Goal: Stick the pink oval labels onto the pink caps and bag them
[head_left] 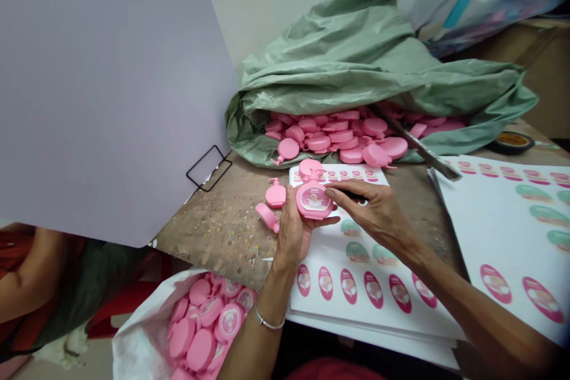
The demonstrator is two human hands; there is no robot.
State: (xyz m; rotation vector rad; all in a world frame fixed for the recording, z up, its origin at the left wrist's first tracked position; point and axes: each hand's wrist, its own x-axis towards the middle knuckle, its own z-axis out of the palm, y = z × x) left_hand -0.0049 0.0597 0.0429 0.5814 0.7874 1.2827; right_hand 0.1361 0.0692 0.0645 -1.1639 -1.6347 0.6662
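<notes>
Arm of a co-worker (27,267) at far left, around 9 o'clock from the held bottle, well apart from the person's hands. Grey board (102,89) at 10 o'clock, leaning over the speckled wooden table (214,237). White sack (133,347) at 7 o'clock, full of labelled pink caps (200,332). Two loose unlabelled pink bottles (275,195) just left of the left hand.

Left hand (294,231), bangle on wrist, palm up, fingers curled round a pink bottle (314,199), gripping it. Bottle is over the label sheet (356,291), near the table's middle; long axis roughly upright in view, pump head pointing to 12 o'clock, label face up. Right hand (374,211) comes in from 3 o'clock, fingers stretched out, forefinger tip touching the bottle's label edge. Dark sliver under those fingers, too small to tell; whether that hand pinches anything, cannot tell.

Green sack (329,65) at 1 o'clock, spilling a heap of unlabelled pink bottles (342,139). Metal strip (418,142) lies on the heap's right edge. Tape roll (511,142) and second label sheet (512,231) far right, 3 o'clock.
</notes>
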